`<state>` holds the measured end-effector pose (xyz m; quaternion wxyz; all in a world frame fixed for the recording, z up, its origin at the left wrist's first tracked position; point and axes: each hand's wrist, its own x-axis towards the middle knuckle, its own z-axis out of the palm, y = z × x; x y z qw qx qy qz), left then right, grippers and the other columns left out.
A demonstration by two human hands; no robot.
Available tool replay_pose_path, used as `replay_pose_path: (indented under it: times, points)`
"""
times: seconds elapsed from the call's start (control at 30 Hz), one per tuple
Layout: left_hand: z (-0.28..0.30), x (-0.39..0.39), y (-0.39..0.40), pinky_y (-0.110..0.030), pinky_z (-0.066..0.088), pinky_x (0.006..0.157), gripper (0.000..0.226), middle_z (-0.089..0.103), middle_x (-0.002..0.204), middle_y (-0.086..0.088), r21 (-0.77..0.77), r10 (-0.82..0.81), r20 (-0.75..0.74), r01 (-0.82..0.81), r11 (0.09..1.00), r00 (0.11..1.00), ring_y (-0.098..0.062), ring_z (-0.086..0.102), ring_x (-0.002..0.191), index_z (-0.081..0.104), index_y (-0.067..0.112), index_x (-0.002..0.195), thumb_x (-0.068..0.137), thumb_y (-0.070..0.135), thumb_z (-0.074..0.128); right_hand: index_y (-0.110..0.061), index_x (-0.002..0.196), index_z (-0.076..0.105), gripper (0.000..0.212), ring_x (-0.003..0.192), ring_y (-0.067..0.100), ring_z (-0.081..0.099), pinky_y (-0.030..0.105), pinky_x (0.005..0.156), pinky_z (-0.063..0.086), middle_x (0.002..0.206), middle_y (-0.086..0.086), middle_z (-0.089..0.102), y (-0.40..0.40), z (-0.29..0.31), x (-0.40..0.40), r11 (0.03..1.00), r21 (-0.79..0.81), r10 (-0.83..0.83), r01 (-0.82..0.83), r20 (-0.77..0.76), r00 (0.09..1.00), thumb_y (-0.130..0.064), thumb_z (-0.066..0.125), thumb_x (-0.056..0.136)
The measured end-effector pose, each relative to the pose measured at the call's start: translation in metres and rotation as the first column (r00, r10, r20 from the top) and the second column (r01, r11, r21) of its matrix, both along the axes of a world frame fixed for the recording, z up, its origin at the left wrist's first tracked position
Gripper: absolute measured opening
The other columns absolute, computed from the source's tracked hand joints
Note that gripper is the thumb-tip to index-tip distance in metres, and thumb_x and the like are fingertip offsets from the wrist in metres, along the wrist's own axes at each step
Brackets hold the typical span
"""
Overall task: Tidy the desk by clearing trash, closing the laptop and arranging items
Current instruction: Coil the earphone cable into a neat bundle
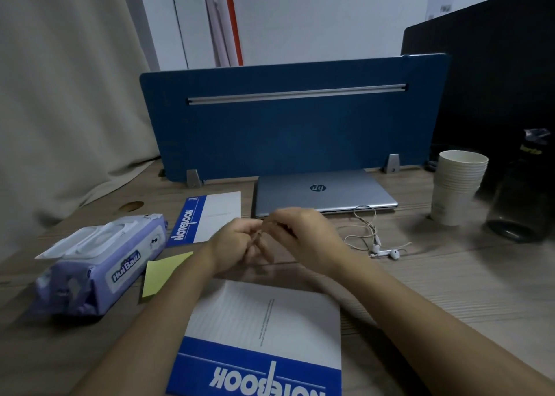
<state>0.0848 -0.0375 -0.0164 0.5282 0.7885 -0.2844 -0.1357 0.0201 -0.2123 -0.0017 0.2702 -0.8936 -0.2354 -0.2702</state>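
Observation:
My left hand [232, 245] and my right hand [295, 233] meet above the middle of the desk, fingers closed together on a thin small object [257, 237] too blurred to identify. The white earphones [386, 251] lie just right of my right hand, and their cable [365, 215] loops toward it. The silver laptop [324, 192] lies shut behind my hands. One blue and white notebook [210, 218] lies left of the laptop. A second notebook [264, 335] lies under my forearms at the near edge. A yellow sticky note [160, 272] sits beside my left wrist.
A purple pack of wet wipes [99, 263] lies at the left. A stack of paper cups [458, 185] and a dark bottle [519, 203] stand at the right. A blue divider panel [285, 125] closes off the back, with a black monitor [495, 80] to its right.

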Motion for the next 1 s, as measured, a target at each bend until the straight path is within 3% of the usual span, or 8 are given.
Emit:
replay_pose_path:
  times: [0.1,0.23,0.43,0.53,0.67,0.73,0.83,1.0]
  points:
    - [0.006,0.0,-0.003,-0.026,0.025,0.041,0.047,0.052,0.048,-0.009,-0.124,-0.093,-0.028,0.089,0.988,0.995,-0.017,0.034,0.038,0.071,0.0,0.095,0.067,0.003,0.035,-0.023,0.083,0.066,0.017,0.07,0.011,0.058,0.038,0.064,0.05,0.074,-0.009,0.066,-0.01,-0.001,0.007,0.981,0.153,-0.125,0.12,0.022,0.992,-0.036,0.059,0.09]
    - [0.012,0.0,0.002,-0.023,0.016,0.037,0.043,0.042,0.046,-0.005,-0.333,-0.284,-0.159,0.219,0.917,0.946,-0.01,0.023,0.036,0.07,-0.004,0.093,0.083,0.019,0.035,-0.024,0.083,0.065,0.012,0.063,0.011,0.054,0.037,0.059,0.048,0.067,-0.01,0.06,-0.018,-0.006,0.015,0.938,0.304,-0.189,0.169,0.036,0.981,-0.033,0.062,0.089]
    - [0.02,0.0,0.012,-0.019,0.018,0.033,0.065,0.027,0.043,0.002,-0.611,-0.59,-0.424,0.264,0.747,0.687,-0.008,0.019,0.035,0.066,-0.005,0.097,0.096,0.05,0.031,-0.025,0.077,0.056,0.016,0.055,0.007,0.046,0.019,0.05,0.034,0.057,-0.013,0.049,-0.025,-0.014,0.022,0.883,0.435,-0.193,0.175,-0.003,0.981,-0.031,0.065,0.09]
    - [0.021,-0.002,0.015,-0.018,0.023,0.034,0.076,0.035,0.047,0.002,-0.648,-0.694,-0.417,0.344,0.68,0.587,-0.007,0.026,0.036,0.062,-0.008,0.112,0.096,0.06,0.031,-0.022,0.078,0.057,0.017,0.055,0.008,0.045,0.023,0.052,0.036,0.058,-0.01,0.051,-0.024,-0.018,0.023,0.894,0.403,-0.205,0.198,-0.027,0.978,-0.032,0.064,0.09]
    - [0.022,-0.003,0.016,-0.019,0.047,0.045,0.081,0.069,0.072,-0.008,-0.769,-0.688,-0.364,0.214,0.602,0.627,-0.01,0.058,0.051,0.055,-0.006,0.131,0.093,0.063,0.038,-0.022,0.084,0.063,0.012,0.056,0.005,0.051,0.03,0.057,0.041,0.064,-0.011,0.057,-0.018,-0.019,0.02,0.957,0.252,-0.118,0.144,-0.115,0.986,-0.028,0.06,0.093]
    - [0.022,0.0,0.016,-0.025,0.054,0.057,0.08,0.071,0.085,-0.012,-0.829,-0.663,-0.363,0.098,0.55,0.655,-0.016,0.067,0.065,0.048,-0.008,0.136,0.094,0.06,0.04,-0.023,0.094,0.068,0.011,0.059,0.004,0.054,0.029,0.062,0.045,0.067,-0.013,0.06,-0.011,-0.019,0.016,0.991,0.122,-0.032,0.052,-0.161,0.986,-0.026,0.058,0.094]
    - [0.021,0.004,0.015,-0.021,0.047,0.057,0.065,0.055,0.07,0.001,-0.826,-0.511,-0.378,-0.031,0.563,0.772,-0.009,0.053,0.059,0.055,-0.005,0.131,0.099,0.048,0.036,-0.025,0.111,0.067,0.02,0.072,0.013,0.062,0.03,0.071,0.051,0.079,-0.004,0.069,-0.001,-0.02,0.011,0.998,-0.026,0.053,-0.06,-0.208,0.977,-0.025,0.054,0.095]
    - [0.015,0.015,0.02,-0.02,0.043,0.053,0.042,0.046,0.07,0.003,-0.796,-0.339,-0.444,-0.192,0.574,0.829,-0.007,0.043,0.057,0.051,0.0,0.13,0.1,0.027,0.039,-0.02,0.111,0.064,0.023,0.086,0.027,0.064,0.041,0.073,0.052,0.093,0.006,0.072,0.007,-0.022,0.008,0.972,-0.2,0.097,-0.125,-0.143,0.985,-0.029,0.048,0.097]
